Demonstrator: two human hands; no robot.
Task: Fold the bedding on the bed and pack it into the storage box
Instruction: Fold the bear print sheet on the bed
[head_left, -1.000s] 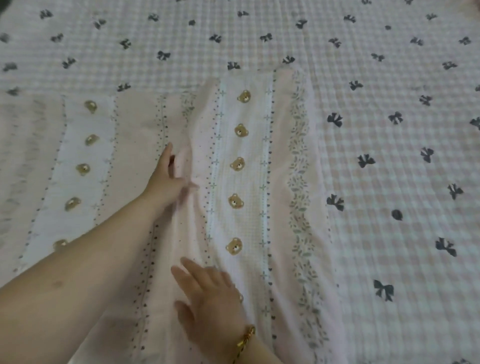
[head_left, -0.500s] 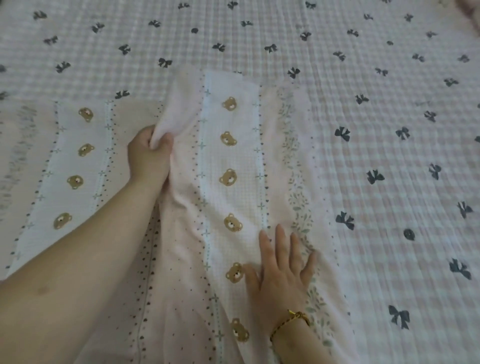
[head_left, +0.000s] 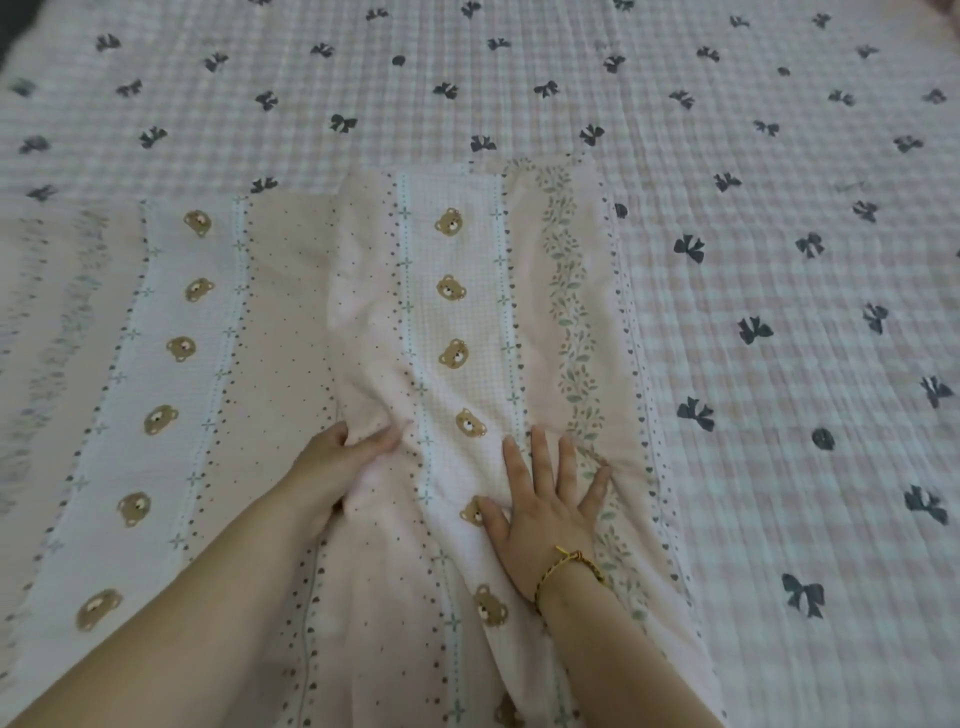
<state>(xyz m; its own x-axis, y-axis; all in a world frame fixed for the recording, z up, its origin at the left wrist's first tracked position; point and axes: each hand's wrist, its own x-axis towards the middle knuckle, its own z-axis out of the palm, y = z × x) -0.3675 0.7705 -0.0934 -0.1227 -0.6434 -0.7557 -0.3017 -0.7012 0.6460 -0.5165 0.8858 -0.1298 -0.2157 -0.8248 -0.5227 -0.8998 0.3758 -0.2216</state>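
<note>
A pink and white sheet (head_left: 452, 312) printed with bear faces, dots and a leafy border lies spread on the bed, its right part folded over into a long strip. My left hand (head_left: 337, 457) pinches a bunched fold at the strip's left edge. My right hand (head_left: 545, 499) lies flat on the strip with fingers spread, a yellow cord bracelet on its wrist. No storage box is in view.
Under the sheet lies a pink gingham bed cover (head_left: 779, 312) with dark bow prints, reaching far to the back and right. The sheet's unfolded part (head_left: 171, 364) runs off to the left.
My left hand has slid toward me along the strip's left edge, still holding the fold. The lifted flap has dropped flat. My right hand stays pressed on the strip.
</note>
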